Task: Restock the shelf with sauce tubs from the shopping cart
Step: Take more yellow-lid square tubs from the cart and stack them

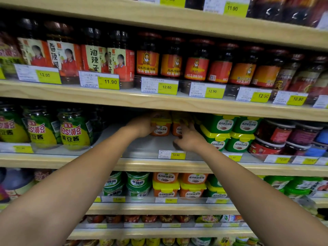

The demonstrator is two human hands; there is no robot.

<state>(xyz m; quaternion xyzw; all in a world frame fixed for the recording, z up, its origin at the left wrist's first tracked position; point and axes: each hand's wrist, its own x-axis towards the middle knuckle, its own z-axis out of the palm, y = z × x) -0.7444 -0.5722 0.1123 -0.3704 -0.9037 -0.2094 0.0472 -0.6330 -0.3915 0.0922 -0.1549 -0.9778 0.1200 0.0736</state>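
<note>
Left forearm (pixel 79 183) and right forearm (pixel 257 192), both bare, uncovered from the lower edge of the view up to the wrists. Broad and smooth close to the camera, narrowing steadily toward the wrists. Bare too the left hand (pixel 142 127), softly blurred, knuckles hardly made out. Likewise bare the right hand (pixel 189 140), smooth across the back, with fingers (pixel 187 125) smeared by blur. Plain at both wrists. Upper arms and any clothing out of view.

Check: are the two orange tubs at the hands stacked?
No: the left orange tub, in the left hand, and the right orange tub, in the right hand, stand side by side on the shelf.
</note>
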